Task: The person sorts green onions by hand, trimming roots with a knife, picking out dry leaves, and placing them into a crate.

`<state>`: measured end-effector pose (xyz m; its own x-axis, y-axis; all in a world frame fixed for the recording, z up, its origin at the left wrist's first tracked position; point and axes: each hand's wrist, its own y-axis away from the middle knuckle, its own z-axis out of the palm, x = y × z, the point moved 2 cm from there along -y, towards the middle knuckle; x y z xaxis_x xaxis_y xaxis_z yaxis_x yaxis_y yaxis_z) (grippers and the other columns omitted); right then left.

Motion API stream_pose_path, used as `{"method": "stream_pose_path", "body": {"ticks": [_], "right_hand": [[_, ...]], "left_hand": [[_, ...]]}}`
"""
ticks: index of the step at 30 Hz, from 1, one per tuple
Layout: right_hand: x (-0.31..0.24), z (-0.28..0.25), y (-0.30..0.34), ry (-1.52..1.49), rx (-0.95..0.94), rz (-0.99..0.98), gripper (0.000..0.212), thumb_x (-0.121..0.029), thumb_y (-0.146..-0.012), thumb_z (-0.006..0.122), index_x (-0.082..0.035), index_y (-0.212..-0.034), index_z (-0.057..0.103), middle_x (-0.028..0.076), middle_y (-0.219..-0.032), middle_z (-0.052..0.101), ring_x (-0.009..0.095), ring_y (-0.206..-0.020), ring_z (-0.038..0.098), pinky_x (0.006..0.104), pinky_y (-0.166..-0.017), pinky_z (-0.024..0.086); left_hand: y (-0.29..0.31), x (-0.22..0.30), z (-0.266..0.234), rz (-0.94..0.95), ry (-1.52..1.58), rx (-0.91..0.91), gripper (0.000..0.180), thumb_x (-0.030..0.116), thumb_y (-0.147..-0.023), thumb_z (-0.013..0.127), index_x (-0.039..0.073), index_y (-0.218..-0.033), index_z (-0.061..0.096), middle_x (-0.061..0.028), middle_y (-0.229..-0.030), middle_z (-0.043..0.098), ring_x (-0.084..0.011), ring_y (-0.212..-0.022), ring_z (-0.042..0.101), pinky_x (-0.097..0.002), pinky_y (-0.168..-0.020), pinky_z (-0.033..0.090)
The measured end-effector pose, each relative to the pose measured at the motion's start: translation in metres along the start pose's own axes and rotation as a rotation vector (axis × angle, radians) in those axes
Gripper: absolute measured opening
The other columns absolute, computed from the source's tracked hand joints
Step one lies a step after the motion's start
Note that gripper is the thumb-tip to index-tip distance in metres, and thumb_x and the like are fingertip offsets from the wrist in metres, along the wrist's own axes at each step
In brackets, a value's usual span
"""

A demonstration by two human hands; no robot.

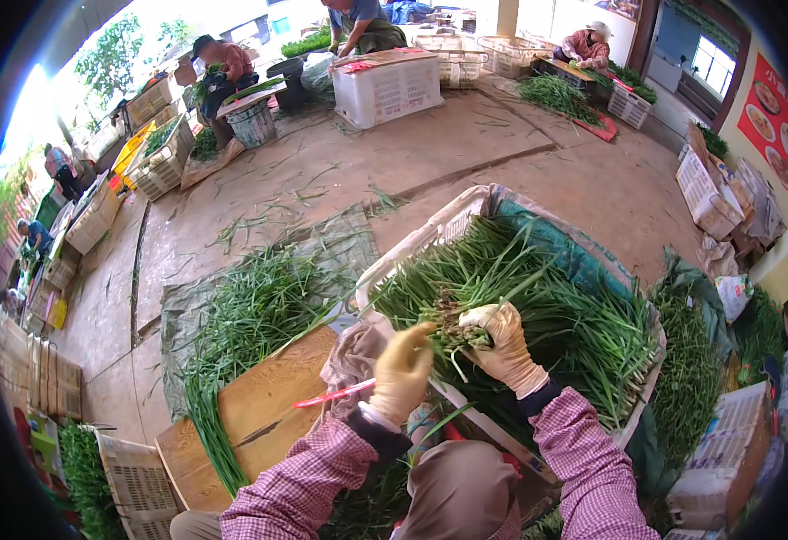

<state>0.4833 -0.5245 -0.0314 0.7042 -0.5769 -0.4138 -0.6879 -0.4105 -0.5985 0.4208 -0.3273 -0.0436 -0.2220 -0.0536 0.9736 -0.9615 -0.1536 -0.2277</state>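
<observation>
My right hand (505,346), in a pale work glove, is closed around a bunch of garlic chives (461,331) with its root ends toward my left. Beside those root ends is my gloved left hand (401,371), its fingers curled; what they pinch is too small to make out. A thin red strip (335,393) reaches the left palm from the side, and I cannot tell whether it is held. Under both hands stands a white crate (385,270), lined in teal and heaped with long green chives (583,333). A brownish cloth (351,364) lies by my left wrist.
A wooden board (272,396) with a strand of chives (209,432) lies left. Beyond it, loose chives (259,306) cover a grey tarp (182,315). Greens (687,378) are piled right. A white crate (389,90) and several people at work are farther off.
</observation>
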Motion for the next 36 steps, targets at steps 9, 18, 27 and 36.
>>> {"method": "stream_pose_path", "body": {"ticks": [9, 18, 27, 36], "right_hand": [[-0.018, -0.004, 0.016, -0.113, -0.097, 0.02, 0.048, -0.008, -0.064, 0.084, -0.02, -0.105, 0.061, 0.0, -0.118, 0.067, 0.027, -0.122, 0.059, 0.0558, -0.112, 0.033], [-0.015, -0.005, 0.042, -0.144, -0.148, -0.018, 0.04, -0.015, -0.068, 0.08, -0.019, -0.104, 0.062, 0.003, -0.112, 0.066, 0.027, -0.116, 0.061, 0.0547, -0.111, 0.034], [-0.02, -0.029, 0.054, -0.261, -0.107, 0.048, 0.025, -0.017, -0.079, 0.074, -0.016, -0.102, 0.062, 0.002, -0.112, 0.069, 0.025, -0.121, 0.062, 0.0523, -0.115, 0.032], [-0.023, -0.035, 0.061, -0.284, -0.134, 0.082, 0.034, -0.009, -0.072, 0.076, -0.018, -0.101, 0.061, -0.002, -0.113, 0.069, 0.023, -0.121, 0.062, 0.051, -0.114, 0.032]], "left_hand": [[-0.052, 0.051, 0.005, 0.459, -0.897, -0.459, 0.08, 0.023, -0.076, 0.07, 0.007, -0.149, 0.041, -0.0185, -0.148, 0.045, -0.0373, -0.138, 0.042, -0.0477, -0.114, 0.035], [-0.043, 0.002, 0.04, 0.433, -1.267, -0.897, 0.088, 0.026, -0.081, 0.067, 0.009, -0.157, 0.026, -0.015, -0.158, 0.036, -0.0314, -0.146, 0.034, -0.0536, -0.117, 0.027], [-0.034, -0.011, 0.033, 0.402, -1.288, -0.871, 0.081, 0.019, -0.089, 0.059, 0.012, -0.159, 0.019, -0.0137, -0.155, 0.04, -0.0289, -0.145, 0.036, -0.0545, -0.116, 0.029], [-0.054, 0.018, 0.029, 0.164, -0.944, -0.872, 0.102, 0.03, -0.073, 0.073, 0.012, -0.159, 0.02, -0.0227, -0.157, 0.031, -0.0426, -0.146, 0.028, -0.0589, -0.116, 0.024]]}}
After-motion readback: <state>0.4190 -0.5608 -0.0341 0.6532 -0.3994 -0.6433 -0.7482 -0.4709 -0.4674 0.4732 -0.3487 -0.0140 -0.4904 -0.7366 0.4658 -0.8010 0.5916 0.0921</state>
